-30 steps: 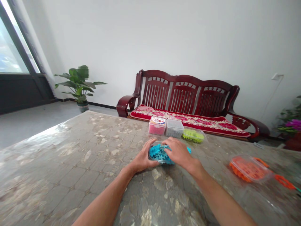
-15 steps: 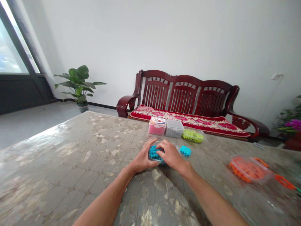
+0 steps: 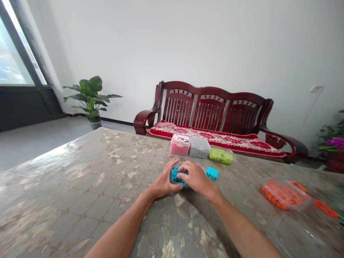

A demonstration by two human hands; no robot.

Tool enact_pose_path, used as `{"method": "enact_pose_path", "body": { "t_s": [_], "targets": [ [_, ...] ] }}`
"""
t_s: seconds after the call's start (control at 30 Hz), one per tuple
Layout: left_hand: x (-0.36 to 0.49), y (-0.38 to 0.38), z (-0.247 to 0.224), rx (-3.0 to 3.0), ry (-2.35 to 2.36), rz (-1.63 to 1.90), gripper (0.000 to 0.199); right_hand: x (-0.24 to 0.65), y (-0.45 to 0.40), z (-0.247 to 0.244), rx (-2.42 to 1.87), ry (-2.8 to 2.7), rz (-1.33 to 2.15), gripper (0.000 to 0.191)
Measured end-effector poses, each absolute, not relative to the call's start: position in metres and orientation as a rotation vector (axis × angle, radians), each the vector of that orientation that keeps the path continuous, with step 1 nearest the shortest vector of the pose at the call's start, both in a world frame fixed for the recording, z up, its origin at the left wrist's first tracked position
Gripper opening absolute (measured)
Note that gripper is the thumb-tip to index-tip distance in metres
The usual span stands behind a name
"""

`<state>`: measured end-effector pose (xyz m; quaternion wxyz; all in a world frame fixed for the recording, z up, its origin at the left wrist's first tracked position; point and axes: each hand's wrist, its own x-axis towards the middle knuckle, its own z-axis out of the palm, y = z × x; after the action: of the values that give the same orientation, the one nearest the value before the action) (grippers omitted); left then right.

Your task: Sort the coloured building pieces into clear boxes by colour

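Note:
In the head view, a clear plastic box (image 3: 200, 166) of blue toy gears (image 3: 176, 175) stands on the table in front of me. My left hand (image 3: 166, 179) is wrapped round its left side, thumb at the near edge and fingers at the far edge. Over the box's right part, my right hand (image 3: 195, 176) has its fingers bent down onto the blue gears. The fingertips rest among them, and the palm hides much of the box. One loose blue gear (image 3: 212, 173) lies on the table just right of the box.
Farther back stand a pink-filled box (image 3: 180, 144), a greyish box (image 3: 199, 147) and a box of yellow-green pieces (image 3: 221, 156). To the right is a box of orange pieces (image 3: 286, 193), with orange links (image 3: 325, 208) beside it and a clear lid (image 3: 301, 234) nearer me.
Both hands stay at the box. The fingers of my right hand have shifted slightly over the blue gears. The whole view has moved a few pixels.

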<state>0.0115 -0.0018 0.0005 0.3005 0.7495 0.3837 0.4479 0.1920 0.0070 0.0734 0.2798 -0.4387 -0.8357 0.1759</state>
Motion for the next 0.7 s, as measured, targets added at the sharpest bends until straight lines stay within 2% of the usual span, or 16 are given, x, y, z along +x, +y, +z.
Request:
{"method": "enact_pose_path", "body": {
  "t_s": [0.2, 0.37, 0.47, 0.7],
  "targets": [
    [0.011, -0.001, -0.001, 1.956, 0.998, 1.170, 0.098, 0.265, 0.033, 0.062, -1.406, -1.846, 0.352, 0.023],
    [0.011, -0.002, 0.002, 1.917, 0.992, 1.158, 0.097, 0.331, 0.049, 0.023, -1.578, -1.853, 0.345, 0.057],
    [0.011, -0.003, 0.003, 1.907, 0.991, 1.164, 0.096, 0.343, 0.051, 0.006, -1.608, -1.953, 0.347, 0.068],
    [0.009, -0.004, 0.004, 1.904, 1.007, 1.153, 0.095, 0.342, 0.053, -0.005, -1.612, -1.899, 0.411, 0.057]
  ]
}}
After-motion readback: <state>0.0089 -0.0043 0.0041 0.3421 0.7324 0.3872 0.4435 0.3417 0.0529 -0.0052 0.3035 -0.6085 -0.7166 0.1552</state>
